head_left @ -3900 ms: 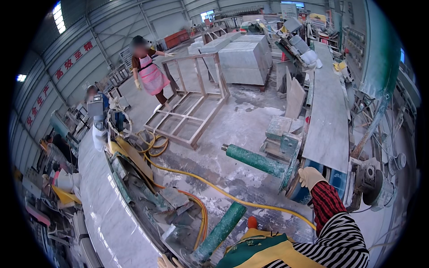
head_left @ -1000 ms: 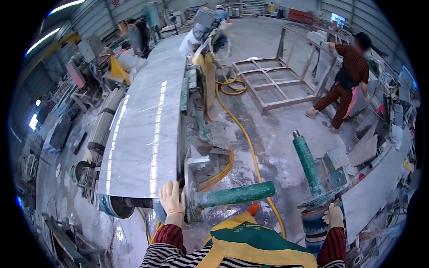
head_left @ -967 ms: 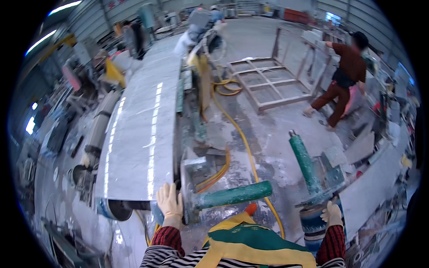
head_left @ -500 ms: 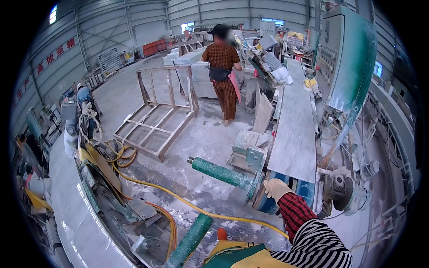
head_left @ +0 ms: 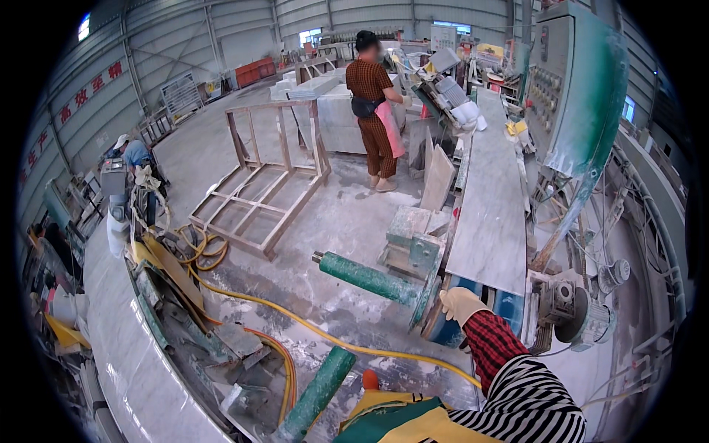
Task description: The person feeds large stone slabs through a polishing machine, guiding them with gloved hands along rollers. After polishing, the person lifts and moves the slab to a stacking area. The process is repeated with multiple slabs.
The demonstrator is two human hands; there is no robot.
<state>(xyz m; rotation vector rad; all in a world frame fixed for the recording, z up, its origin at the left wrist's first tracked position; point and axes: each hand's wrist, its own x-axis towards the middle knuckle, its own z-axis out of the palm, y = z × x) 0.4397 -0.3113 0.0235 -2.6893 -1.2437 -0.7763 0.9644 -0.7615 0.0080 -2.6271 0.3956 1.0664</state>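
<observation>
My right hand (head_left: pixel 461 305), in a cream glove with a red checked cuff, is at the near end of a conveyor with a blue belt (head_left: pixel 470 285). Its fingers are curled in at the left edge of the belt, and whatever they hold is hidden. Just beyond the hand, a long pale grey-veined stone slab (head_left: pixel 487 236) lies along the conveyor. A green roller (head_left: pixel 367 278) juts out to the left of the conveyor frame. My left hand does not show.
A rusty metal frame rack (head_left: pixel 255 215) stands on the floor. A yellow hose (head_left: pixel 317 325) crosses near my feet. Another slab (head_left: pixel 125 354) curves along the left. A motor (head_left: pixel 591 317) sits right of the conveyor. A co-worker (head_left: pixel 373 111) stands by stacked stone ahead.
The co-worker has shifted slightly right and turned toward the right side. My view has moved a little. My right hand stays at the conveyor's end, and the slab keeps its place.
</observation>
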